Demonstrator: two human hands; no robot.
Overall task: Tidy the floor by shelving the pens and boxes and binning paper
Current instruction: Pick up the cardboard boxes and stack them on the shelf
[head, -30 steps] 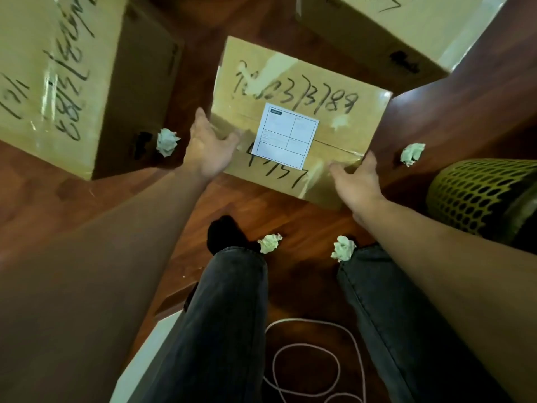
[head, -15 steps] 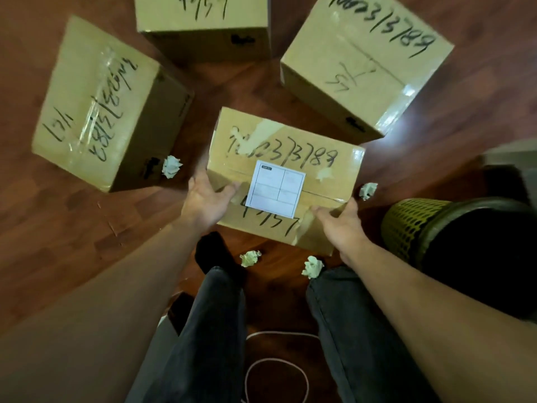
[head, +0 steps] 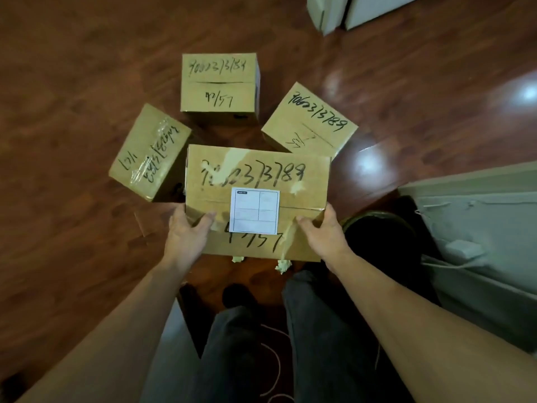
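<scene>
Cardboard is gripped on both sides: the labelled box (head: 257,181) is held above the wooden floor (head: 72,82) by the left hand (head: 186,234) and right hand (head: 322,231), thumbs pressed on its top. Three other boxes (head: 219,82) are seen beyond it, and two paper balls (head: 283,266) below its near edge.

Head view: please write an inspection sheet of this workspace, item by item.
Surface: dark wood floor, glossy.
Job's things: labelled box held in both hands; three boxes on the floor; two paper balls partly hidden under the held box; no pens seen.
Clutter: nothing else seen.
Grippers: left hand and right hand grip the box's near corners.
Cables: white cord by the feet.
Surroundings: bin at right, white furniture beside it.
</scene>
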